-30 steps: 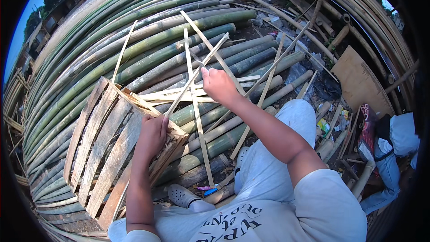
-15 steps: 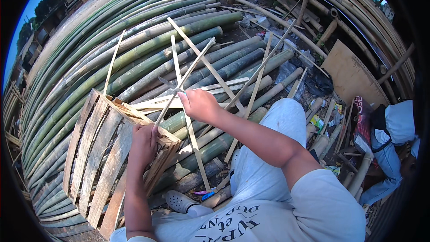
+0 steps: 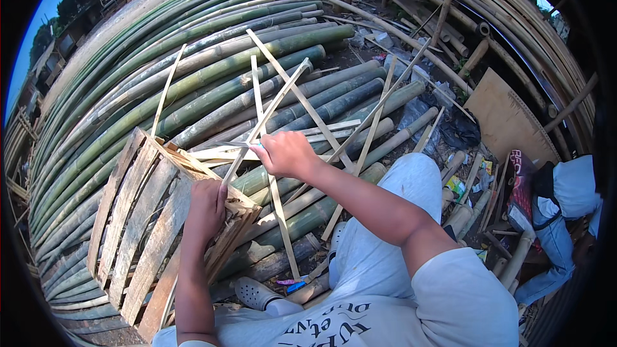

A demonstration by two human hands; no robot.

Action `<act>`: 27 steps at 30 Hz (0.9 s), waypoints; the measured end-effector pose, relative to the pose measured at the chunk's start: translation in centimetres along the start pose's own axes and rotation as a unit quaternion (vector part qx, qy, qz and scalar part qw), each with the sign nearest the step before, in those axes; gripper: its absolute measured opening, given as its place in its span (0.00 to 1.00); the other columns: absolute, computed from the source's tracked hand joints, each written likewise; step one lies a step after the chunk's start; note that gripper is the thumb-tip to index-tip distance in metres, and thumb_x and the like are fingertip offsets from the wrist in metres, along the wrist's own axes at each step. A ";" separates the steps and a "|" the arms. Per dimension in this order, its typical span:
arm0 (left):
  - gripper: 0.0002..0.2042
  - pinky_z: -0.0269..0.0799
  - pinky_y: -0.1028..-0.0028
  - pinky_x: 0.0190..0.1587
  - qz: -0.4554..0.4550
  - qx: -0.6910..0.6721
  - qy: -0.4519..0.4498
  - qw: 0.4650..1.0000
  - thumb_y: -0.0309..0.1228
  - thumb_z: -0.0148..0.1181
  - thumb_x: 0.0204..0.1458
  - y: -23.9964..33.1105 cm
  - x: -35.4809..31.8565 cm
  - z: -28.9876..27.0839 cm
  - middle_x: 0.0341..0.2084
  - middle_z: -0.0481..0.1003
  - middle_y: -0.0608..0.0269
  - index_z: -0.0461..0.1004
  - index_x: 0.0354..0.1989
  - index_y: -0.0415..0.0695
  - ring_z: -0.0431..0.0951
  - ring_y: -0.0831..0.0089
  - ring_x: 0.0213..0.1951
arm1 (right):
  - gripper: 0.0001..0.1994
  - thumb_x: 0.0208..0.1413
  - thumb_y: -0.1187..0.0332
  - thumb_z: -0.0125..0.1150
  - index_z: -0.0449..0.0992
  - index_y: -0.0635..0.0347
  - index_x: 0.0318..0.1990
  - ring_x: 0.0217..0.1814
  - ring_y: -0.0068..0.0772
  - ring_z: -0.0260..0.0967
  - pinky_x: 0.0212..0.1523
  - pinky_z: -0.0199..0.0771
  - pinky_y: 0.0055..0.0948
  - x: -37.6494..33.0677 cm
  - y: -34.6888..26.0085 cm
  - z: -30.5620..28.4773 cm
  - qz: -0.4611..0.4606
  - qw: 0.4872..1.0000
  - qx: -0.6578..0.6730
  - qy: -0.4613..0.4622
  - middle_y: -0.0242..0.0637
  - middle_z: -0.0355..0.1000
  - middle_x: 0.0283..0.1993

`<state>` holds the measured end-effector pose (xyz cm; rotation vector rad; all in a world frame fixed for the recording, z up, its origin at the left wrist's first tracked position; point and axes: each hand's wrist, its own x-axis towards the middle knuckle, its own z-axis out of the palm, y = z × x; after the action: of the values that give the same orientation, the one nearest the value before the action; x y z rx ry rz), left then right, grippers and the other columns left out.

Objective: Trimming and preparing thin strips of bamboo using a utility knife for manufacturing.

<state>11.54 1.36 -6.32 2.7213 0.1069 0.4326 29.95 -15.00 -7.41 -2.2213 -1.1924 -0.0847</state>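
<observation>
My left hand (image 3: 207,207) closes around the lower end of a bamboo strip (image 3: 280,95) at the edge of a slatted wooden crate (image 3: 143,231). That strip slants up and away to the right. In my right hand (image 3: 286,154) is a knife (image 3: 232,144). A bit of its teal handle shows by the thumb, and the blade points left across the strip. My fingers hide most of the handle. Another bamboo strip (image 3: 276,202) runs behind my right hand, and more pale strips lie across the poles beyond it.
Long green bamboo poles (image 3: 186,80) cover the ground ahead and to the left. At the right a person in a white head covering (image 3: 574,180) sits close by, near a brown board (image 3: 508,115) and litter. My shoe (image 3: 257,292) rests below the crate.
The knife has slid a little down the strip towards my left hand, and its blade has turned from pointing up-left to nearly level. My left hand keeps its hold. The view has shifted slightly.
</observation>
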 end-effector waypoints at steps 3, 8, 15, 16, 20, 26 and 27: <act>0.15 0.61 0.56 0.47 -0.008 -0.005 -0.009 1.000 0.31 0.45 0.64 0.3 0.4 -0.1 0.25 0.68 0.46 0.68 0.27 0.37 0.68 0.46 0.36 | 0.25 0.64 0.51 0.47 0.78 0.60 0.24 0.27 0.59 0.75 0.32 0.75 0.51 0.4 0.2 0.7 0.035 0.997 0.066 0.027 0.53 0.74 0.21; 0.15 0.62 0.56 0.48 0.016 0.007 0.006 1.000 0.32 0.45 0.64 0.4 0.0 0.0 0.25 0.68 0.45 0.68 0.27 0.36 0.68 0.45 0.35 | 0.26 0.66 0.52 0.46 0.77 0.64 0.24 0.30 0.59 0.75 0.31 0.75 0.51 2.0 1.4 -1.6 0.092 0.991 0.004 0.100 0.54 0.75 0.25; 0.14 0.62 0.56 0.48 0.011 0.002 0.004 1.000 0.31 0.45 0.64 0.2 -0.2 -0.1 0.24 0.68 0.46 0.67 0.26 0.37 0.69 0.46 0.34 | 0.25 0.66 0.52 0.46 0.75 0.64 0.25 0.25 0.58 0.74 0.27 0.74 0.52 -0.3 -0.2 0.8 0.013 0.999 -0.009 0.037 0.53 0.73 0.20; 0.14 0.62 0.56 0.48 0.004 0.000 0.000 1.000 0.31 0.45 0.64 0.1 -0.3 -0.1 0.24 0.68 0.46 0.67 0.26 0.37 0.69 0.46 0.33 | 0.25 0.66 0.52 0.46 0.75 0.64 0.25 0.25 0.58 0.74 0.27 0.74 0.52 -0.2 -0.3 0.9 0.012 0.999 -0.009 0.036 0.53 0.73 0.20; 0.14 0.62 0.56 0.48 0.012 -0.002 0.002 1.000 0.31 0.46 0.64 0.0 0.1 0.1 0.24 0.68 0.45 0.67 0.25 0.37 0.69 0.46 0.33 | 0.24 0.65 0.53 0.48 0.74 0.62 0.23 0.24 0.58 0.73 0.25 0.73 0.52 1.8 2.6 0.7 0.078 0.987 -0.026 0.140 0.53 0.72 0.20; 0.15 0.62 0.56 0.49 0.004 -0.003 0.007 1.000 0.31 0.46 0.64 0.5 0.0 -0.3 0.24 0.68 0.46 0.67 0.25 0.37 0.69 0.46 0.34 | 0.23 0.64 0.52 0.49 0.74 0.60 0.23 0.24 0.57 0.73 0.25 0.72 0.51 0.2 2.9 1.8 0.011 0.995 0.012 0.094 0.53 0.72 0.19; 0.15 0.62 0.56 0.49 0.003 -0.001 0.006 1.000 0.31 0.46 0.64 0.3 -0.1 -0.4 0.24 0.68 0.46 0.67 0.25 0.37 0.69 0.46 0.34 | 0.23 0.63 0.51 0.50 0.75 0.59 0.23 0.24 0.57 0.73 0.25 0.72 0.50 -0.2 2.6 2.0 -0.069 0.997 0.006 0.033 0.52 0.72 0.19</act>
<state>11.33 1.19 -5.90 2.7191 0.1004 0.4497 31.41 -15.16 -10.33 -2.1074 -1.3045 -0.2052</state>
